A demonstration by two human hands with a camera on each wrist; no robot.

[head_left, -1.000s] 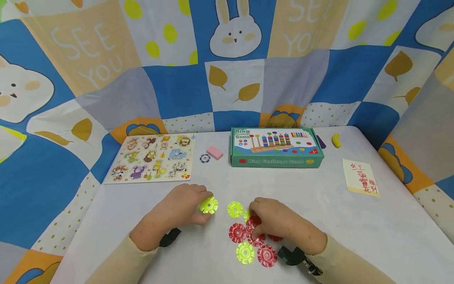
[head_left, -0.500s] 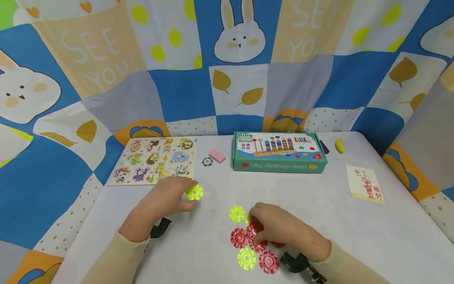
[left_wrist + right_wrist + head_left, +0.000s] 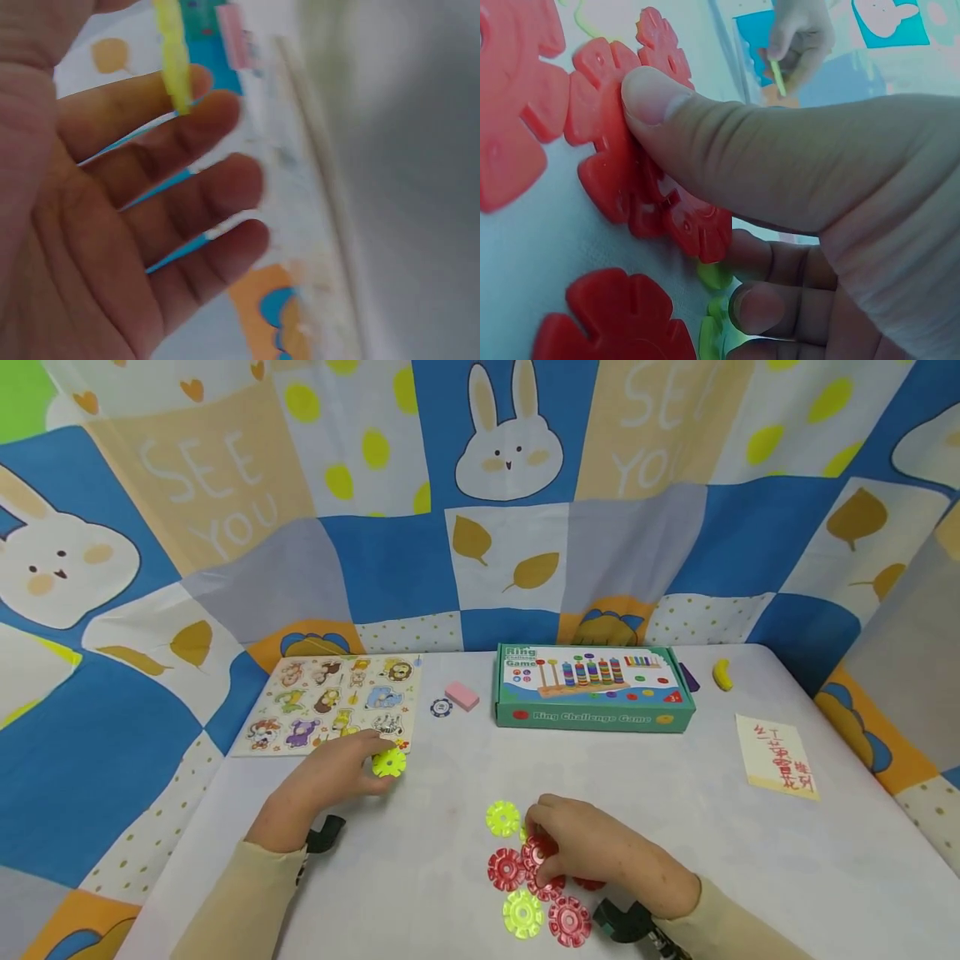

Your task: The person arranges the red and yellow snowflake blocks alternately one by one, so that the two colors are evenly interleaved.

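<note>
My left hand (image 3: 322, 785) pinches a yellow-green notched snowflake disc (image 3: 395, 767) between thumb and fingertips. It hangs by the near right corner of the animal puzzle board (image 3: 300, 703). In the left wrist view that disc (image 3: 174, 60) shows edge-on against the index finger, the other fingers loosely spread. Lower right of centre, my right hand (image 3: 585, 842) grips a red snowflake disc (image 3: 607, 165), thumb on its face and fingers behind it; another red disc overlaps it. Around that hand lie more red discs (image 3: 500, 870) and yellow-green discs (image 3: 515, 920), one partly under the fingers.
A green Ring Challenge Game box (image 3: 596, 718) stands at the back, a purple item (image 3: 687, 677) behind its right end. Left of it lie a pink block (image 3: 461, 695) and a poker chip (image 3: 441, 707). A toy banana (image 3: 722, 675) and a handwritten note (image 3: 777, 756) lie to the right.
My left hand has carried the yellow-green disc leftward and away from the pile, towards the puzzle board. My right hand stays at the red discs. The head view has tilted slightly.
</note>
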